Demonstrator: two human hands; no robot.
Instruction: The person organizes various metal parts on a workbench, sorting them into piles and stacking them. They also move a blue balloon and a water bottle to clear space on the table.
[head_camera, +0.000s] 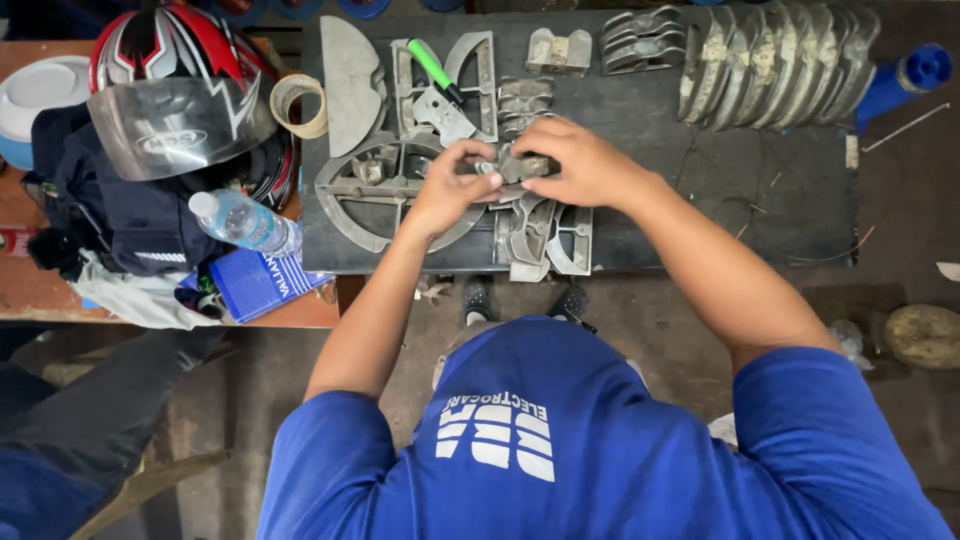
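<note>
Both hands meet over the middle of the dark counter (700, 230), closed together on 1 small grey metal casting (515, 166). The left hand (450, 190) pinches its near end with curled fingers; the right hand (585, 165) covers the far side, wrist bent inward. The casting sits just above a heap of similar curved metal parts (535, 235). A slip could likely drop it into that heap, or pinch a fingertip between edges.
</note>
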